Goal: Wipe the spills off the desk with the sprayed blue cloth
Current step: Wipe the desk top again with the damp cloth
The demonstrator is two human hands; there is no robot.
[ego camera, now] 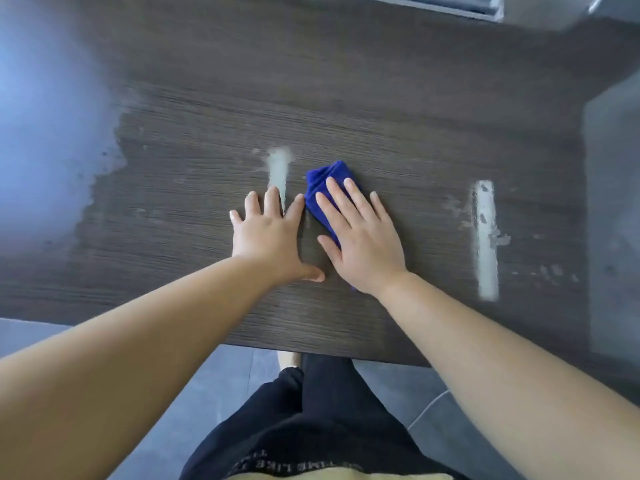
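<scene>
Head view: the left hand (268, 233) lies flat on the dark desk (381, 109), fingers spread. A white spill (278, 171) sits at its 12 o'clock. The folded blue cloth (325, 187) pokes out at 11 o'clock under the right hand (360, 244), whose straight fingers press it. Another long spill (486, 240) lies at its 3 o'clock.

Grey floor tiles (225, 393), black shorts (329, 427)

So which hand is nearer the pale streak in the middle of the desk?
Left. The left hand lies flat, fingers at the near end of the pale streak; the right hand presses the blue cloth just right of it.
</scene>
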